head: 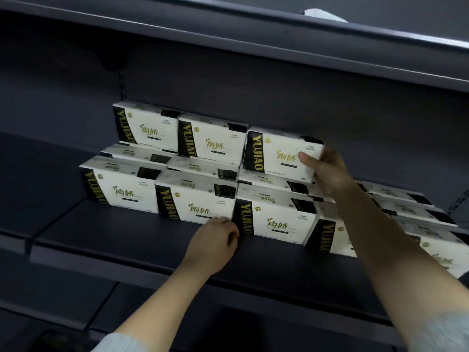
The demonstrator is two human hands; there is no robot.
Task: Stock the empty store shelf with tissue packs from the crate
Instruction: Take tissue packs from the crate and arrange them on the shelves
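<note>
Dark shelf [121, 232]; right hand [327, 171] gripping top tissue pack [276, 153].

Our right forearm [375, 232] covers part of the tissue packs [416, 212] on the right, which run off the right edge; their small print is unreadable.

Tissue packs on your dark shelf [106, 232]

Your white packs with black YUJIAO bands stand label-forward in rows, two layers at the back. You see the top pack [279, 154] upright at the upper row's right end, and the front pack [195, 199] upright in the front row, flush with its neighbours.
</note>
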